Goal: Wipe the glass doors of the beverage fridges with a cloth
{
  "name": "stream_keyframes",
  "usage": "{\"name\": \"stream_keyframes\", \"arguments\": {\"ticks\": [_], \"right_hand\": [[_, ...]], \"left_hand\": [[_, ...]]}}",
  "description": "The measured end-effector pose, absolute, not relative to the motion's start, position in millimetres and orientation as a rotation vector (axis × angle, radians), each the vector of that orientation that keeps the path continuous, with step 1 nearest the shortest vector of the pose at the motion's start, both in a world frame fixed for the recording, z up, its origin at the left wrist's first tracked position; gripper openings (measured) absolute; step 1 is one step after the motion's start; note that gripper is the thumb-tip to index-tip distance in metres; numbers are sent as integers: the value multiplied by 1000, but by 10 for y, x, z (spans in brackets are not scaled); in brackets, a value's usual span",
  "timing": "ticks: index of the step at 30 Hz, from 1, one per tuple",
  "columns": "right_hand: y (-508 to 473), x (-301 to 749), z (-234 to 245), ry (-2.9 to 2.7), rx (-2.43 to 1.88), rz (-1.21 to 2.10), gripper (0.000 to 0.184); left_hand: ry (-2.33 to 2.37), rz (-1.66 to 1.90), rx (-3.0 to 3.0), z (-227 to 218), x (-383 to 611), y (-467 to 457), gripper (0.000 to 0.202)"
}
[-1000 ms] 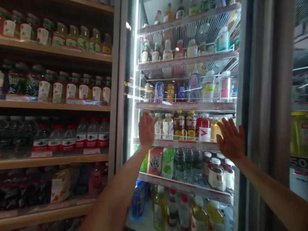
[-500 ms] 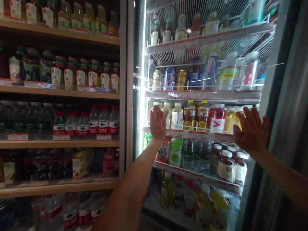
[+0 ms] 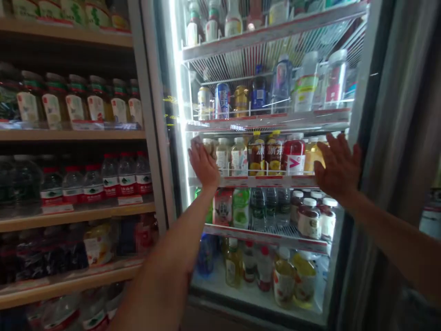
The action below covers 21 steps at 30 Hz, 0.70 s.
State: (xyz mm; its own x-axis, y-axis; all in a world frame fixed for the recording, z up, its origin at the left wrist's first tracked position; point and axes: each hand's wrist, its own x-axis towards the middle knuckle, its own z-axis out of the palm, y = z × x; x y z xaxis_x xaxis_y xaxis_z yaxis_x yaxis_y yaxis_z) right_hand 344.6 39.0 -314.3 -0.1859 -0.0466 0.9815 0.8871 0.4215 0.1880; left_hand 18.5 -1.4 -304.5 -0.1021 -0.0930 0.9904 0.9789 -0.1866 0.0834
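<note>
Both palms lay flat and empty on the cooler's glass door [image 3: 265, 207]: my left hand [image 3: 203, 163] at its left edge, my right hand [image 3: 336, 168] at its right.

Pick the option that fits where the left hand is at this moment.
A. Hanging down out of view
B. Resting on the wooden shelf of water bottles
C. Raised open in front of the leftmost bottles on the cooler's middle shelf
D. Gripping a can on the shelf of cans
C: the left hand is spread open, holding nothing, at the left end of the bottle row on the middle shelf.
</note>
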Motion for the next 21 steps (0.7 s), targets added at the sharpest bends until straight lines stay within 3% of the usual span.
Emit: {"name": "stream_keyframes", "arguments": {"ticks": [2,7,9,14,19,21], "right_hand": [[402,3450,-3137,-1523,-757,-1028,50],[370,3465,-3127,-1550,-781,-1031,48],[357,3457,-3127,-1567,-825,-1008,50],[360,3430,-3125,-1575,-868,-978,53],[376,3451,-3120,-1570,-852,-1002,51],[383,3454,-3120,-1551,-815,-1019,50]], "left_hand": [[-1022,-1426,-1284,-3110,444,59,49],[-655,-894,-1752,-3488,1052,70,40],[-671,-922,-1678,-3532,827,21,41],[-919,-1391,-1293,-3435,527,0,54],[-596,-860,-1733,-3649,1064,51,56],[-622,-871,-1688,-3718,849,13,56]]}}
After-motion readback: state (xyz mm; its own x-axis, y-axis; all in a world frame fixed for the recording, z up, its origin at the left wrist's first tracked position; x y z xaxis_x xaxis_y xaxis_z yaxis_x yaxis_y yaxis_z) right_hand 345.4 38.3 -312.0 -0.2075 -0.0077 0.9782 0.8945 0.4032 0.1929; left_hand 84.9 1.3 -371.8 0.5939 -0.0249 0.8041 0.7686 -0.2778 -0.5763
